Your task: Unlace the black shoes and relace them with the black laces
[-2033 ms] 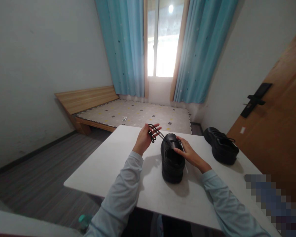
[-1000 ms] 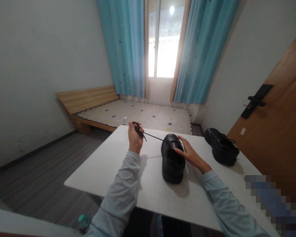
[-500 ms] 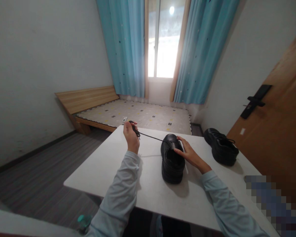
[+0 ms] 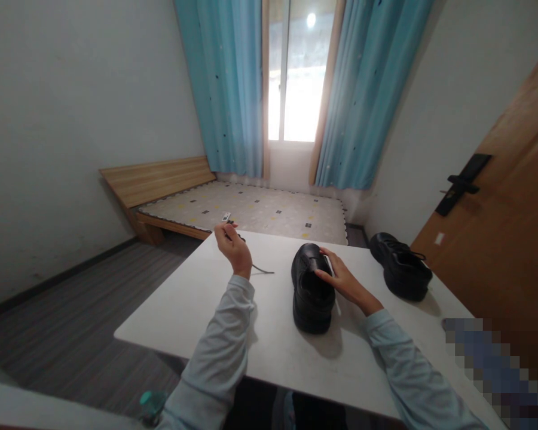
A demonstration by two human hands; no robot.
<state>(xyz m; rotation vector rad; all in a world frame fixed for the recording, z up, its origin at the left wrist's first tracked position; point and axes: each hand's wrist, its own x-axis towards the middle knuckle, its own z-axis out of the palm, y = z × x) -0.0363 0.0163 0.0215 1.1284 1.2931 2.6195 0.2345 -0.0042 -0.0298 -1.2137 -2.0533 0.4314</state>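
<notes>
A black shoe (image 4: 312, 298) stands on the white table (image 4: 179, 304), its heel toward me. My right hand (image 4: 341, 276) grips its upper right side, with the thumb at the shoe's opening. To the left, my left hand (image 4: 234, 248) is raised over the table with its fingers closed around a black shoelace (image 4: 263, 271). The lace's loose end hangs out to the right and is apart from the shoe. Most of the bundled lace is hidden by my left hand.
A second black shoe (image 4: 401, 267), with a lace in it, stands at the table's right side. Beyond the table is a bed (image 4: 260, 203) with a small white object (image 4: 226, 217). A door (image 4: 497, 209) is at right.
The lace has come free of the shoe; it was stretched between the shoe and my left hand. My left hand has moved slightly left and turned. My right hand stays on the shoe.
</notes>
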